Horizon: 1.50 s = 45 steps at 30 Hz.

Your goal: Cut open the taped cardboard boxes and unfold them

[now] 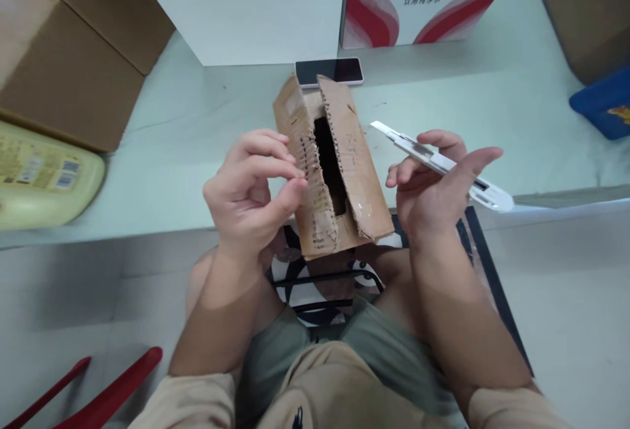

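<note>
The box [365, 180] is slit, not spread; right fingers [445, 140] hold a knife [433, 159], three o'clock; left fingers [270, 168], nine o'clock, pinch narrow.

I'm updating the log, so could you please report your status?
Right hand holds white utility knife. Left hand at cardboard box, contact unclear. Box open along top. Smartphone behind box.

The red-and-white box [426, 12] reads "娃哈哈" and "饮用纯净水".
</note>
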{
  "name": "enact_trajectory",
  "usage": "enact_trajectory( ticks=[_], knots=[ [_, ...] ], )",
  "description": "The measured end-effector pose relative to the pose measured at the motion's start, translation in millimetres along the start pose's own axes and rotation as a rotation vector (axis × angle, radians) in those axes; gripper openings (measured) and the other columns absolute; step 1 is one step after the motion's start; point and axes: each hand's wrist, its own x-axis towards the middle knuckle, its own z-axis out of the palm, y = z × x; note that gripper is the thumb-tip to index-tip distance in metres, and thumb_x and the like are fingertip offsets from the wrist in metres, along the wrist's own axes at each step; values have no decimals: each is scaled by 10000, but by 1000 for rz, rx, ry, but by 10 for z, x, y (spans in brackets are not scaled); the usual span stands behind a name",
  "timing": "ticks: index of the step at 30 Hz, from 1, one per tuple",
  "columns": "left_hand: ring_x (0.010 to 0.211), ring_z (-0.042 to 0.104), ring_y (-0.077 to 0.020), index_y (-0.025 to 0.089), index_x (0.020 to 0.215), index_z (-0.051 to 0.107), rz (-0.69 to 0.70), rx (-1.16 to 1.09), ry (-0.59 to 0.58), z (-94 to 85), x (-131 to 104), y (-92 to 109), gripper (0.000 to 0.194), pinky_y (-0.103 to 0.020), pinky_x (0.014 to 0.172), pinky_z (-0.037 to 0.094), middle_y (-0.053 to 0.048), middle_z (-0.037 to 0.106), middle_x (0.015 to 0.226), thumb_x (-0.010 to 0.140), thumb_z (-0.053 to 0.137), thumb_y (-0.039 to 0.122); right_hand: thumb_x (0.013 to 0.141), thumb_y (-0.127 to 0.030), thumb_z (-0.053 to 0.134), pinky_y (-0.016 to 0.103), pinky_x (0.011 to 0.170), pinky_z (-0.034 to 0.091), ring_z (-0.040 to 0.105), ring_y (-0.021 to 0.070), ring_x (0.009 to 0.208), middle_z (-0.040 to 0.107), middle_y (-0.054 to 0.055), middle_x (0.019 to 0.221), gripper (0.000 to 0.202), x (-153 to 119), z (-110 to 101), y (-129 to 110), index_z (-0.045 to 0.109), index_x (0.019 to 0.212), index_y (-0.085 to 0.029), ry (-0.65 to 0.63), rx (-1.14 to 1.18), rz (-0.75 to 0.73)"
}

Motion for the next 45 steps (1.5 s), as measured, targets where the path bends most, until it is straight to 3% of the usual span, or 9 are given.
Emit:
enact_trajectory(
  ticks=[3,5,8,11,16,25,31,39,45],
  knots=[
    [874,685,-172,264,881,712,-58,-24,-38,-45,-19,-17,50,-382,862,606,-12,677,877,887,757,243,921,-611,676,318,668,605,709,142,686,669,-50,739,330,-38,-6,15,626,1029,-303,-10,-103,-56],
    [916,706,-176,249,886,705,-101,-35,-105,-50,-34,-15,76,-379,894,607,-14,715,901,886,726,177,856,-493,797,390,860,625,757,192,988,749,-19,982,381,-70,-10,11,597,1129,-317,-78,-146,-76],
    [926,729,-196,247,860,693,-117,5,-181,-30,-41,-13,86,-425,941,616,-1,747,874,884,697,164,831,-432,823,506,1084,551,667,246,1297,724,9,1253,487,-112,-22,2,542,1219,-342,-229,-146,-42],
    [903,743,-217,246,810,698,-126,65,-224,-3,-29,-9,81,-452,941,619,-4,765,839,868,703,189,839,-393,815,548,1224,433,563,259,1434,671,17,1400,513,-134,-36,-8,512,1252,-365,-366,-130,50],
    [881,743,-223,245,798,703,-129,97,-249,22,-16,4,82,-449,908,615,-5,778,833,843,718,178,835,-393,809,572,1255,403,538,271,1453,629,21,1485,565,-124,-41,-42,473,1288,-368,-486,-124,151],
    [908,710,-208,244,816,673,-157,53,-238,2,-56,-4,96,-424,902,590,-12,752,833,879,674,171,803,-367,822,539,1158,501,554,275,1436,654,3,1446,561,-112,-48,-25,486,1253,-366,-456,-53,194],
    [867,696,-196,242,804,624,-214,-34,-159,2,-91,-18,173,-421,902,611,-18,718,805,948,648,335,772,-390,842,526,1078,551,556,287,1435,673,3,1416,576,-110,-40,-36,485,1222,-368,-410,-13,214],
    [818,673,-191,241,766,593,-277,-82,-95,21,-106,-32,296,-418,876,611,-22,678,768,972,618,451,806,-328,795,553,1150,497,552,278,1438,694,-14,1381,509,-119,-41,-28,510,1227,-360,-456,-35,200],
    [771,651,-172,231,721,550,-249,-89,-66,54,-127,-53,281,-413,871,609,-1,644,714,933,678,362,788,-322,807,526,1192,482,579,271,1413,703,-12,1342,508,-113,-25,-42,516,1203,-355,-456,-48,218]
  ],
)
